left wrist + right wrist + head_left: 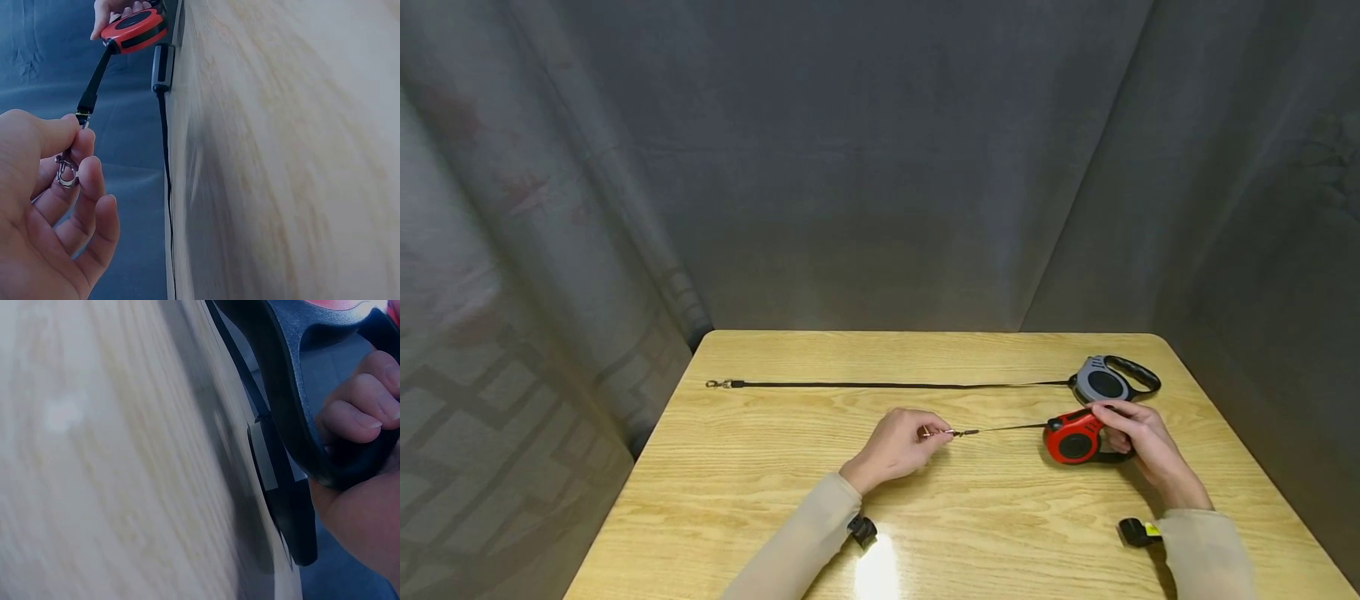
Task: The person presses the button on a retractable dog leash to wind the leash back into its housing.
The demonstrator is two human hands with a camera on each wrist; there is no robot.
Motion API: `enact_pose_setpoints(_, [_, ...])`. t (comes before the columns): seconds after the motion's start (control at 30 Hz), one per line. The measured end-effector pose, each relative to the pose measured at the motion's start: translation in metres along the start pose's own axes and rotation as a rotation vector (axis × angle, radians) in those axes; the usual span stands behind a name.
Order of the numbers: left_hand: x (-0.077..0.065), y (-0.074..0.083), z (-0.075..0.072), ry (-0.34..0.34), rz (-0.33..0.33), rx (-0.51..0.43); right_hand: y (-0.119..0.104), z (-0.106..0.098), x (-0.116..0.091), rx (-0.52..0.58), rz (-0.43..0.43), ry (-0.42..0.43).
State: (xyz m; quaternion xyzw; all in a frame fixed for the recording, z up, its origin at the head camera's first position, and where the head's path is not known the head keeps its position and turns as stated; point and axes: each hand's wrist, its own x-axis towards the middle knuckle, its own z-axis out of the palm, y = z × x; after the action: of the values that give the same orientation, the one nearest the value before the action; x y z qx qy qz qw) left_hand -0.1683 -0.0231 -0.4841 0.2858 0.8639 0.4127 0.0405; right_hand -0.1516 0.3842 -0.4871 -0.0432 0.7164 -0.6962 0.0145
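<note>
My right hand (1138,433) grips the black handle (281,375) of a red retractable dog leash (1072,437), fingers curled through its loop. A short length of black strap (97,78) runs from the red casing to my left hand (902,446). There the thumb and index finger pinch the metal snap hook (66,172) near the strap's end; the other fingers are loosely bent beside it. Behind lies a grey retractable leash (1105,382) on the table, its black strap (880,385) drawn out straight to the left, ending in a metal snap hook (718,384).
The wooden table (760,500) has its far edge against a dark grey curtain (865,167). Curtains also hang at left and right. Black camera mounts (862,530) are worn at both wrists.
</note>
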Motion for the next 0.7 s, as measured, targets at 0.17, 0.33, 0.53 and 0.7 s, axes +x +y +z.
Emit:
enact_pose_setpoints(0.17, [0.001, 0.002, 0.001, -0.009, -0.008, -0.004, 0.0, 0.0, 0.0, 0.004, -0.008, 0.001])
enact_pose_setpoints(0.33, [0.003, 0.003, 0.004, -0.004, -0.002, 0.015, -0.001, 0.002, 0.0, 0.01, -0.013, 0.01])
enact_pose_setpoints(0.53, [0.004, 0.005, 0.009, -0.007, -0.013, 0.018, -0.001, 0.004, 0.001, -0.005, -0.021, 0.005])
enact_pose_setpoints(0.7, [0.006, 0.007, 0.012, -0.012, -0.006, 0.026, -0.001, 0.006, 0.001, -0.016, -0.026, -0.007])
